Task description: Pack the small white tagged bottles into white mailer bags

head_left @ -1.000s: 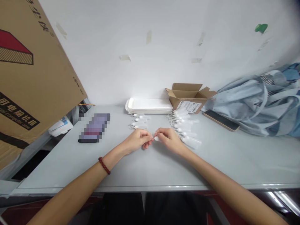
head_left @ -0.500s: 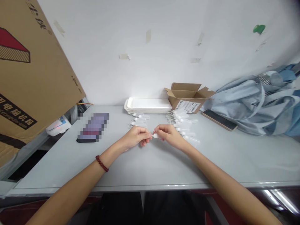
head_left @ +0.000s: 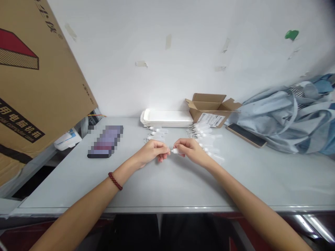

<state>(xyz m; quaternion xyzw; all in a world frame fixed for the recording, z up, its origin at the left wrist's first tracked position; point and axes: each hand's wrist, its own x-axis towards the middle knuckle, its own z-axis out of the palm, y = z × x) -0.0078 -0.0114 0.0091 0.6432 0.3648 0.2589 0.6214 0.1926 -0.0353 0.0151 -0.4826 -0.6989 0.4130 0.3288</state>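
Note:
Over the middle of the table, my right hand [head_left: 190,150] pinches a small white piece [head_left: 176,151] with a thin pointed end facing left. My left hand [head_left: 156,151], thumb and fingers pressed together, meets that thin end; what exactly lies between its fingertips is too small to make out. Behind my left hand lie a few similar translucent pieces [head_left: 158,131] with white ends and thin loops. A larger group of similar translucent pieces [head_left: 205,135] is spread behind and beside my right hand, which partly hides some of them.
A stack of flat white sleeves [head_left: 167,118] lies against the wall beside an open small carton [head_left: 209,108]. Phones lie at left [head_left: 106,141] and right [head_left: 246,135]. Light-blue fabric [head_left: 285,115] is heaped at right; a large cardboard box [head_left: 49,76] leans at left.
The view has shifted slightly, so the surroundings sit a little further right. Both hands keep nearly the same pinched pose, with the white piece still between them.

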